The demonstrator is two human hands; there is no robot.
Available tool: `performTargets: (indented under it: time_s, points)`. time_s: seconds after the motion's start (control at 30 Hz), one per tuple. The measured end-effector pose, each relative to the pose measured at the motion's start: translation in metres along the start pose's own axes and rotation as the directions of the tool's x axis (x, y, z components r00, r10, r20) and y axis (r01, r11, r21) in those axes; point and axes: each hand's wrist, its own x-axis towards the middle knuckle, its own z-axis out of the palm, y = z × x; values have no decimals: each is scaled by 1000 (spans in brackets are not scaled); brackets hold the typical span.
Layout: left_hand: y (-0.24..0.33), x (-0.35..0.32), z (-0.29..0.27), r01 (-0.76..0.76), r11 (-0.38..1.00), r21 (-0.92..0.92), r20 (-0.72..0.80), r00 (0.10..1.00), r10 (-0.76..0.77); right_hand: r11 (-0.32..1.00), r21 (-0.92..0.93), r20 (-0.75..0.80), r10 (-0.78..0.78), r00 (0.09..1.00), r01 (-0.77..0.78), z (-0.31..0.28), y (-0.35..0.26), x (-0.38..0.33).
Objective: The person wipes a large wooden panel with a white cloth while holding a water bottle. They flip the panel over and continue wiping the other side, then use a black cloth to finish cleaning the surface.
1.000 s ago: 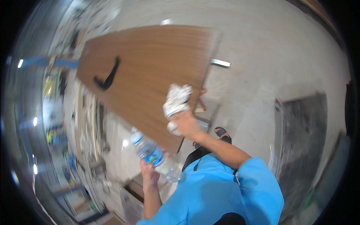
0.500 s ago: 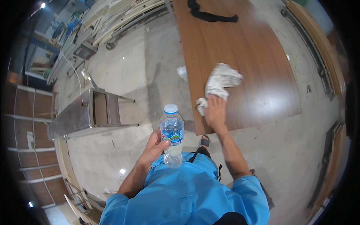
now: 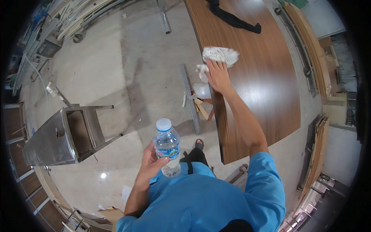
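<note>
My left hand (image 3: 151, 162) is wrapped round a clear plastic water bottle (image 3: 168, 145) with a white cap and a blue label, held upright in front of my body. Liquid shows inside it. Out along the left edge of a brown wood-grain tabletop (image 3: 262, 89), my right hand (image 3: 218, 77) presses on a crumpled white cloth (image 3: 222, 55). Its fingers lie over the near side of the cloth, and a bunched end hangs out past the thumb at the edge. The palm's underside is hidden.
A black cloth strip (image 3: 235, 20) lies on the far part of the tabletop. Below its left edge are a metal leg bar (image 3: 190, 100) and wood scraps (image 3: 201, 108). A metal stand (image 3: 54, 137) is at left; stacked boards (image 3: 309, 50) line the right.
My right hand has slid the cloth farther away along the tabletop's left edge. The view has shifted and turned with my body. My left hand still holds the bottle.
</note>
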Motion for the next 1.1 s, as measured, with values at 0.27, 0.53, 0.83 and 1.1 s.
performTargets:
  time_s: [0.27,0.53,0.83,1.1]
  points:
    - [48,45,-62,33,999,-32,83,996,-30,968,-30,213,251,944,-251,-22,-17,-84]
    - [69,107,-69,56,998,-39,66,996,-54,998,-8,-50,-58,997,57,13,-27,2]
    - [98,172,-63,71,997,6,49,996,-71,995,-11,45,102,994,-101,-14,-35,48]
    - [98,203,-63,115,993,-4,61,992,-115,983,-34,432,177,884,-180,-20,-14,5]
